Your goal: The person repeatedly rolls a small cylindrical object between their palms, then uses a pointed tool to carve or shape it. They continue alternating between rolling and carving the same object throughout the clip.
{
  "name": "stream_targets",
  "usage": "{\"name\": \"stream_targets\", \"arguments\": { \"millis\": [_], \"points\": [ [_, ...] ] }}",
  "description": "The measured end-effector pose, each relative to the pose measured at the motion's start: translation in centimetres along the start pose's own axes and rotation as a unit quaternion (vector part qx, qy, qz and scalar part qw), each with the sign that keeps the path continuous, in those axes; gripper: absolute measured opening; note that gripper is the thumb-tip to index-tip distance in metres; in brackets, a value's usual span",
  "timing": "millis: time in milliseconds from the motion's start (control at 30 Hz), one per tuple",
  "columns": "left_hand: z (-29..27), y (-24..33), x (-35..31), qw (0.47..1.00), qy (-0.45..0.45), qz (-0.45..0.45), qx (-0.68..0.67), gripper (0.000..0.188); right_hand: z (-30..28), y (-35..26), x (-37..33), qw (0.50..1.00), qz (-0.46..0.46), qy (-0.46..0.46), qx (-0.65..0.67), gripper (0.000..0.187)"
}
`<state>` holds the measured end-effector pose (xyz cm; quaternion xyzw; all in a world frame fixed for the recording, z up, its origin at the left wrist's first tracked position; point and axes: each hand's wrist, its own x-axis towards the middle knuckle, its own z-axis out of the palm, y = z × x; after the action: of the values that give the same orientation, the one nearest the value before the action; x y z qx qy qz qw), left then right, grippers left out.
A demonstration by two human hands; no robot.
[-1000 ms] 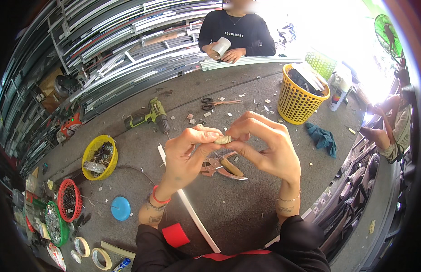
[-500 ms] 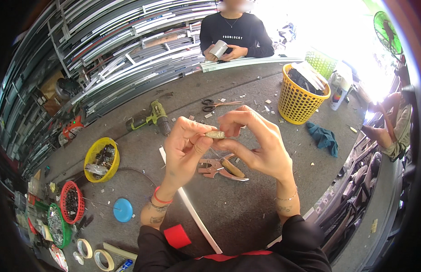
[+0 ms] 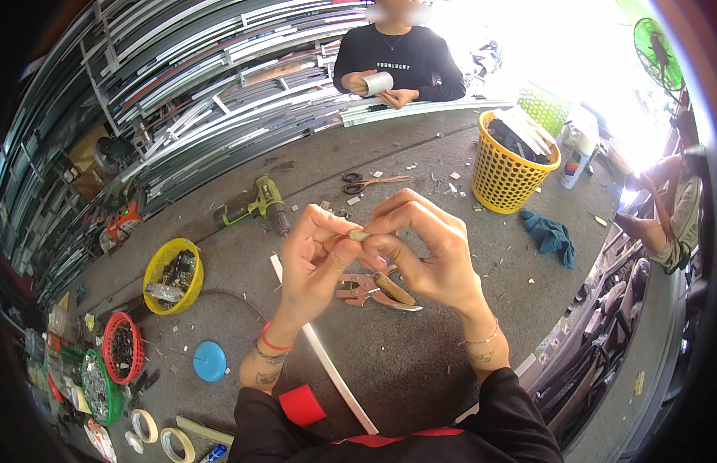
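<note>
Between the fingertips of both hands sits a small beige roll [image 3: 359,235], its ends covered by fingers; its exact kind does not show. My left hand [image 3: 312,251] pinches one end with thumb and forefinger. The other end is pinched by my right hand [image 3: 432,251]. Below them on the grey worktop lie pliers-like tools with reddish metal handles [image 3: 360,292], partly hidden by my hands. A wooden-handled tool [image 3: 395,290] rests across them. Beyond my hands are scissors [image 3: 355,184] with dark handles, and a green cordless drill [image 3: 267,202] lies to the left.
Left stand yellow [image 3: 148,276], red [image 3: 110,333] and green [image 3: 111,397] baskets of small parts. A blue disc [image 3: 209,361], red roll [image 3: 302,405] and white strip [image 3: 335,366] lie nearer. Right are a tall yellow basket [image 3: 507,181] and teal cloth [image 3: 549,238]. Opposite, a person holds a pale cylinder [image 3: 378,83].
My right fingers have closed in on the beige roll, covering more of it, and my hands are closer together. The person opposite has turned the pale cylinder.
</note>
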<state>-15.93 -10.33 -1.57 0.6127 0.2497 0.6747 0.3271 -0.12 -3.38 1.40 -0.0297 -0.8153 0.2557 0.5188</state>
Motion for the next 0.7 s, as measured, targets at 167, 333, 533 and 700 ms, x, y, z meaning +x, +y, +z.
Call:
{"name": "stream_targets", "arguments": {
  "millis": [167, 333, 533, 700],
  "points": [
    [0.2, 0.6, -0.1, 0.999, 0.009, 0.02, 0.042, 0.015, 0.5, 0.4, -0.1, 0.976, 0.081, 0.021, 0.202, 0.019],
    [0.2, 0.4, 0.1, 0.998, 0.034, 0.022, 0.04, 0.015, 0.0, 0.3, 0.1, 0.986, 0.096, 0.009, 0.133, 0.02],
    [0.7, -0.3, 0.3, 0.948, 0.077, 0.061, 0.304, 0.019, -1.0, 0.0, 0.2, 0.992, 0.113, -0.046, -0.027, 0.012],
    [0.8, -1.0, 0.7, 0.776, 0.02, 0.165, 0.608, 0.034, -0.4, 0.5, -0.2, 0.989, 0.099, -0.075, -0.083, 0.013]
  ]
}}
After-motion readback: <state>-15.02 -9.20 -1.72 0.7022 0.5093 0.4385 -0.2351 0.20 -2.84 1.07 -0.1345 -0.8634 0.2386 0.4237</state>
